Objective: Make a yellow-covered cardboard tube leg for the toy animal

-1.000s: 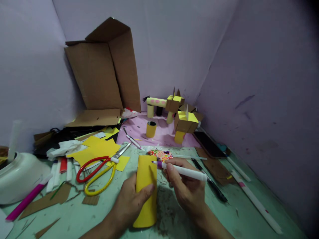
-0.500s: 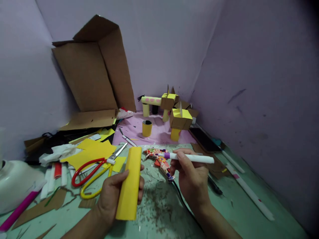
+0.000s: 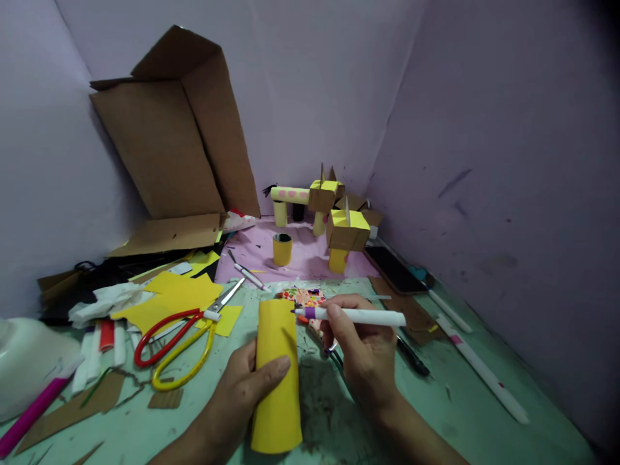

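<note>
A yellow paper-covered tube (image 3: 276, 413) stands tilted in front of me, with my left hand (image 3: 242, 387) wrapped round its lower left side, thumb across its front. My right hand (image 3: 365, 349) grips a white marker (image 3: 371, 316) with a purple band. The marker lies nearly level, its purple tip at the tube's upper right edge; I cannot tell whether it touches. Behind the tube and right hand, a flower-patterned glue gun (image 3: 307, 297) is partly hidden on the green table (image 3: 194, 420).
Red-and-yellow-handled scissors (image 3: 210, 315) and yellow paper scraps (image 3: 174, 297) lie left. Farther back, a short yellow tube (image 3: 282, 250) and cardboard-headed animal figures (image 3: 347, 230) stand on pink cloth (image 3: 310, 255). A phone (image 3: 394, 270) lies right; an open cardboard box (image 3: 159, 148) leans behind.
The yellow tube has moved right and turned in my left hand, whose thumb now lies across its front. The marker tip has come left to the tube's edge.
</note>
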The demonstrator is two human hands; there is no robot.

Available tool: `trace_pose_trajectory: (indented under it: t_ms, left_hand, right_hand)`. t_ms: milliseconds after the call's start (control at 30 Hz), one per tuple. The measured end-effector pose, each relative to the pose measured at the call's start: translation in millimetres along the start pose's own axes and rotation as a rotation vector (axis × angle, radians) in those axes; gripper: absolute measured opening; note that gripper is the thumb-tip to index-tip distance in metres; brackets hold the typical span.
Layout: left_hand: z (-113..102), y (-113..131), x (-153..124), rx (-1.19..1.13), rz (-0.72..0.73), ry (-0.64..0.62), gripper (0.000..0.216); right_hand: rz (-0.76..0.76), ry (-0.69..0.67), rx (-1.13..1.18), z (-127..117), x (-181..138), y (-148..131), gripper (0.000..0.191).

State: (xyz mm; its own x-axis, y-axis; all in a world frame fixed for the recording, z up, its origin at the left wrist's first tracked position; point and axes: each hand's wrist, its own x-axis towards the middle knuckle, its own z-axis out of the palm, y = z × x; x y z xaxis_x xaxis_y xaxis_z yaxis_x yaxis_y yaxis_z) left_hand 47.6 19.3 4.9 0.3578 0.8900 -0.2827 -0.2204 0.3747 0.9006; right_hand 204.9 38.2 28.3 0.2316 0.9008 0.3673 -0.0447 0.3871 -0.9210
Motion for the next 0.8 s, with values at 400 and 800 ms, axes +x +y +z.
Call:
trace_pose_trajectory:
  t_ms: [400, 800]
  left_hand:
    - [-2.7, -6.7, 4.5, 0.144, 0.047, 0.003, 0.053]
    - [0.6, -0.6, -0.3, 0.276, 0.117, 0.087, 0.055]
  right_hand:
    - [-0.068, -0.071, -0.117, 0.8, -3.1, 5.4, 0.014]
    - [-0.039, -0.023, -0.022, 1.0, -3.6, 4.5, 0.011]
